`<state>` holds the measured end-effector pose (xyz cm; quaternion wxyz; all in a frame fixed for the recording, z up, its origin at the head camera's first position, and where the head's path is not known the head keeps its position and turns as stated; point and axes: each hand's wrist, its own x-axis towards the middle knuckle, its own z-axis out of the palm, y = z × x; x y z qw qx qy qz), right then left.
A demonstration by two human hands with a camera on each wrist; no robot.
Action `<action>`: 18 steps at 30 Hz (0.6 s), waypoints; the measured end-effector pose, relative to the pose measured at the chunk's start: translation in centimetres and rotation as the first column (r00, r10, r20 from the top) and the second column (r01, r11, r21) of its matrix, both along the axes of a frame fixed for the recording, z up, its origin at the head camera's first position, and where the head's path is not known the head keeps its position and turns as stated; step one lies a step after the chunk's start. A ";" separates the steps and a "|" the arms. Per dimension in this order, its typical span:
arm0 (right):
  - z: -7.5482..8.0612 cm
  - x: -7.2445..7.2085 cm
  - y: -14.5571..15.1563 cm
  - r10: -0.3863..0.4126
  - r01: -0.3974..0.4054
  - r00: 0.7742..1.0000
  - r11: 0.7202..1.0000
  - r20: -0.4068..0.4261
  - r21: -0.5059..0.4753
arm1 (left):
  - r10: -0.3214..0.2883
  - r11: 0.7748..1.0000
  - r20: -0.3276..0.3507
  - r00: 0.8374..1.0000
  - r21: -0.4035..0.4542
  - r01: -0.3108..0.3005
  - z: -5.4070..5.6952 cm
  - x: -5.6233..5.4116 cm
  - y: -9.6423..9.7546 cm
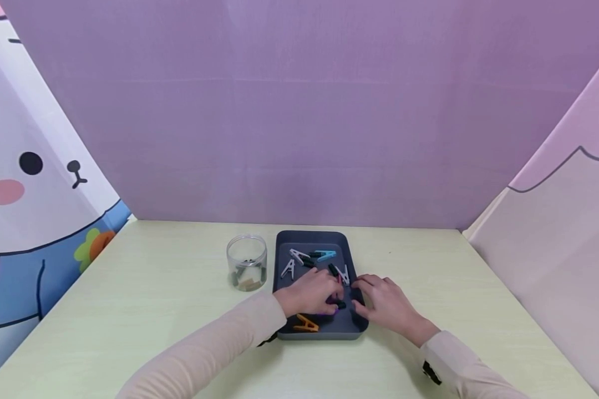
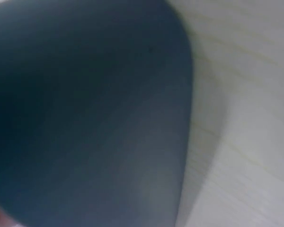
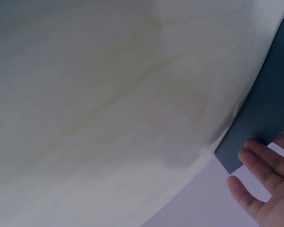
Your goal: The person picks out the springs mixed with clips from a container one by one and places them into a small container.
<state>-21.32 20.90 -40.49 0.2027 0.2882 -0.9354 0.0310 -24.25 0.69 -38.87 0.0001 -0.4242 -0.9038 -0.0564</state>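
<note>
Pale table (image 1: 179, 277), hands (image 1: 315, 292) (image 1: 388, 303) at tray (image 1: 324, 336), clips (image 1: 340, 305) partly hidden

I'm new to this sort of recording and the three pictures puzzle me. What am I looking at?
There is no machine here, only a person's bare left hand and right hand. The wide picture comes from a camera on the head, looking forward and down; the other two come from cameras on the wrists, close to the work. On the pale yellowish table are a dark grey rectangular tray with small white, blue and orange spring clips, and a clear round jar with dark and tan pieces inside. The left hand reaches among the clips; whether it holds one is hidden. The right hand's fingertips are at the tray's right side.
</note>
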 end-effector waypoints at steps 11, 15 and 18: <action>-0.1 -0.1 0.1 0.008 -0.008 1.000 1.000 -0.009 0.000 | 0.002 1.000 0.033 0.999 0.008 -0.002 0.1 -0.1 0.2; -0.1 0.0 0.1 0.006 -0.006 1.000 1.000 -0.005 -0.001 | 0.002 1.000 0.034 0.999 0.014 -0.003 0.1 -0.1 0.3; 0.0 0.0 0.1 0.002 -0.002 1.000 1.000 -0.001 -0.001 | 0.004 1.000 0.026 1.000 0.021 -0.005 0.0 -0.1 0.4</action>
